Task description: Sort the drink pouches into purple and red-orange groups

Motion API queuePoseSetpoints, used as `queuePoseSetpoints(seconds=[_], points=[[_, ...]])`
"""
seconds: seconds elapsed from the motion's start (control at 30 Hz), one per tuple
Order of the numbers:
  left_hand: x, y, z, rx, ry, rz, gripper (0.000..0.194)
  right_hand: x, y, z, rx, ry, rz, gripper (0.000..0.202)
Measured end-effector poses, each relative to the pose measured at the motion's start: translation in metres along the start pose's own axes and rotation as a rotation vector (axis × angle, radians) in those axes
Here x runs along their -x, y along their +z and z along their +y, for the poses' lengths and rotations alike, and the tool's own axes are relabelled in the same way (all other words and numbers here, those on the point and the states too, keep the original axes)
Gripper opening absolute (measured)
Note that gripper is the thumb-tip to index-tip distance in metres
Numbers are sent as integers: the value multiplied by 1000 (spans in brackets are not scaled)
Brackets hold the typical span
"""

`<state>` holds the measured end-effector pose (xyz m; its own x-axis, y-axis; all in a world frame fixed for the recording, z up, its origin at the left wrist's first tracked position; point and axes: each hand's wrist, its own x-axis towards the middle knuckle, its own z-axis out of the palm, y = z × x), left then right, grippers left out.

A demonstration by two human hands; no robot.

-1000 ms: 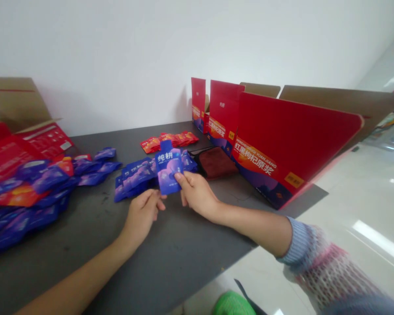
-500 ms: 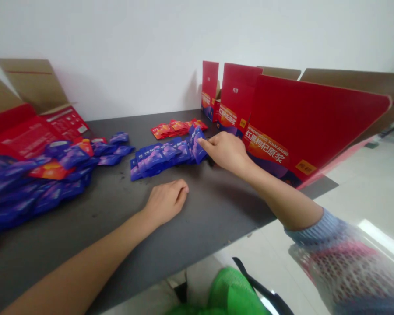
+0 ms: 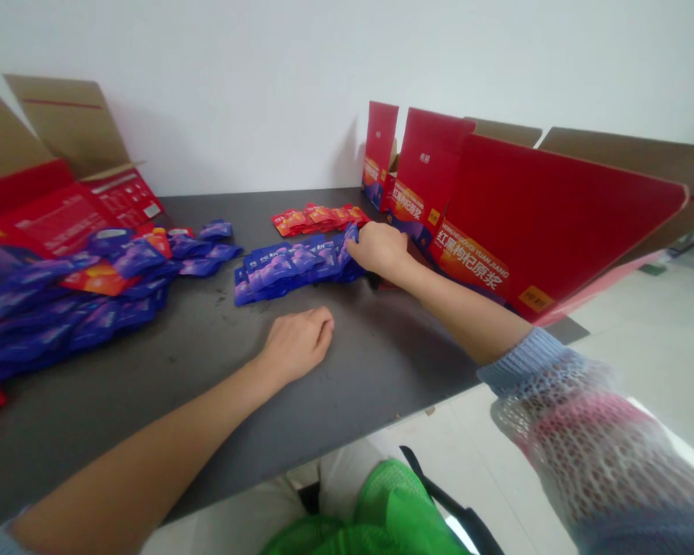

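My right hand (image 3: 380, 248) is at the right end of a row of overlapping blue-purple sachets (image 3: 289, 267). Its thumb and fingers are closed at the edge of the end sachet (image 3: 347, 254), with the fingertips partly hidden. My left hand (image 3: 301, 344) rests on the grey table in a loose fist, nothing showing in it, nearer to me than the row. Behind the blue row lies a shorter row of red-orange sachets (image 3: 318, 219).
Red cartons with raised flaps (image 3: 497, 223) stand along the right side. At the left, a heap of blue sachets (image 3: 75, 308) with some orange ones lies before an open red carton (image 3: 52, 208). A white wall (image 3: 237, 92) rises behind the grey table (image 3: 237, 432).
My right hand has moved slightly away from me, and the end sachet now sits closer against the row. My left hand stays in its loose fist. The view has shifted a little.
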<state>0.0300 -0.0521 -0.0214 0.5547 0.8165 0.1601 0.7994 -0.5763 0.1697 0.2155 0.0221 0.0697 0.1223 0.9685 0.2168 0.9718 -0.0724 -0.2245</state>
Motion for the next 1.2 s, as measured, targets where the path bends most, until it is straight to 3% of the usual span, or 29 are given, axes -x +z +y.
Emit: queuePoseSetpoints(seconds=[0.17,0.43,0.57,0.73,0.8,0.87,0.97,1.03,1.1,1.13,1.2], points=[[-1,1,-4,27,5,-9,29,-9,13,-3,-39,-8,-50,44],[0,1,-5,45,-5,-7,29,7,18,-7,56,37,214,45],[0,-1,-5,41,-1,-5,29,19,23,-7,99,-55,201,56],[-1,1,-6,47,25,56,26,21,48,-7,128,-169,208,67],[0,4,-6,64,55,128,22,22,52,-8,119,-179,274,68],[3,6,-5,60,119,273,20,27,50,-12,107,-191,334,67],[5,1,-8,-81,384,575,19,41,42,-22,116,-246,369,64],[2,-9,-22,-225,519,732,19,52,39,-29,116,-317,377,66],[0,-25,-51,-338,434,829,19,60,39,-36,86,-396,387,70],[1,-34,-70,-377,314,856,19,64,40,-39,65,-433,394,71],[10,-52,-115,-438,-55,901,18,71,41,-45,22,-501,403,71]])
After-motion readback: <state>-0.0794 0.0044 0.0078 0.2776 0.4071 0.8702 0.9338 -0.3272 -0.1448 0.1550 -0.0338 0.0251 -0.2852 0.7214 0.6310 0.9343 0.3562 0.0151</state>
